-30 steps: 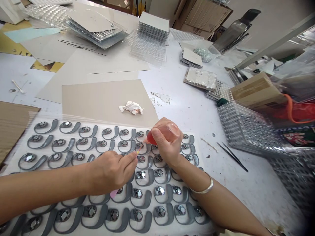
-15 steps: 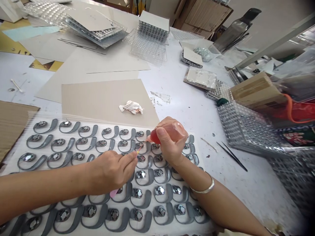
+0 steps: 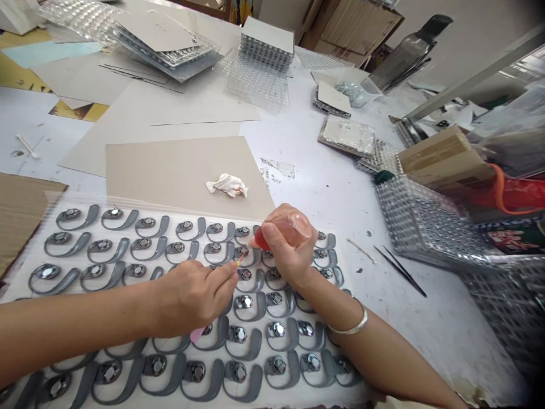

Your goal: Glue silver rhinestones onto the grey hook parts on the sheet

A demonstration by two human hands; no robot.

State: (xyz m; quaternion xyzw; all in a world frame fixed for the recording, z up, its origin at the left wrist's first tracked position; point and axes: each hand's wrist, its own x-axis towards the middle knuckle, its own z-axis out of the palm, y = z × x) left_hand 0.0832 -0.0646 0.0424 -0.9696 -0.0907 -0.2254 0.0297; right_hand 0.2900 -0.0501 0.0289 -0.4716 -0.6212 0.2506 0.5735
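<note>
- Rows of grey hook-shaped pieces [image 3: 147, 228], each w/ shiny round disc, lying flat on translucent plastic sheet [image 3: 128, 205]; sheet sits on white work table [image 3: 332, 187], hands directly above middle rows
- L hand [image 3: 196, 298]: narrow pinch on thin stick [image 3: 239, 261], colored tip just beside a disc [image 3: 241, 251], pink end piece [image 3: 196, 335] showing below hand; can't tell if tip touches
- R hand [image 3: 289, 244]: fingers wrapped around red squeeze bottle [image 3: 259, 241], nozzle angled down, right nr same disc, tip of stick close by
- Silver bangle [image 3: 347, 325] on R wrist
- Beige card sheet [image 3: 170, 170] just past top edge of plastic sheet, crumpled white rag [image 3: 227, 186] on it
- Brown cardboard [image 3: 21, 227] at L edge of table, partly under plastic sheet's corner area, can't tell exactly
- Black tweezers [image 3: 400, 279] on table to R of R hand, thin wooden stick [image 3: 361, 250] nearby
- Cotton swab [image 3: 28, 146] far L
- Metal mesh trays [image 3: 430, 221] stacked at R, cardboard box [image 3: 443, 150] beside them
- Clear blister trays [image 3: 255, 82] piled at far side of table w/ grey card sheets btwn
</note>
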